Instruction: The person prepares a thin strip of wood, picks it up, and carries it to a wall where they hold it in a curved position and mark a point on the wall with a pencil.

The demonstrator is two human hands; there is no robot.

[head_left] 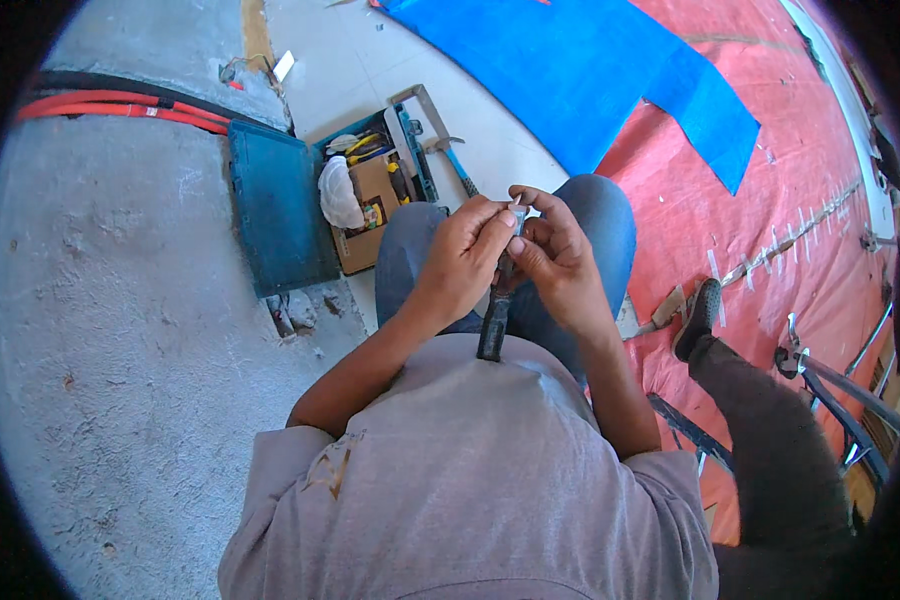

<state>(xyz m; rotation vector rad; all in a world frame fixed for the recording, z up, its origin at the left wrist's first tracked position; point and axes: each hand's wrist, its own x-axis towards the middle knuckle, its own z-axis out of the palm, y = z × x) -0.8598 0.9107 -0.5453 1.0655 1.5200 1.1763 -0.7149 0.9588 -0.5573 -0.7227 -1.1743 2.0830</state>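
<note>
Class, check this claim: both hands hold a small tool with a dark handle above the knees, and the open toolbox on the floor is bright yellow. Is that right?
Not quite. The head view shows the open toolbox is dark teal-blue, not yellow. The rest stands: the left hand and right hand hold a small tool with a dark handle above the knees.

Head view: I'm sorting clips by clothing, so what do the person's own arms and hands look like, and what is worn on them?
Both forearms are bare. The left hand and right hand wear no gloves, and no watch, ring or band shows. Short grey sleeves of a T-shirt end above the elbows; the left one has a faded, darker mark on it.
</note>
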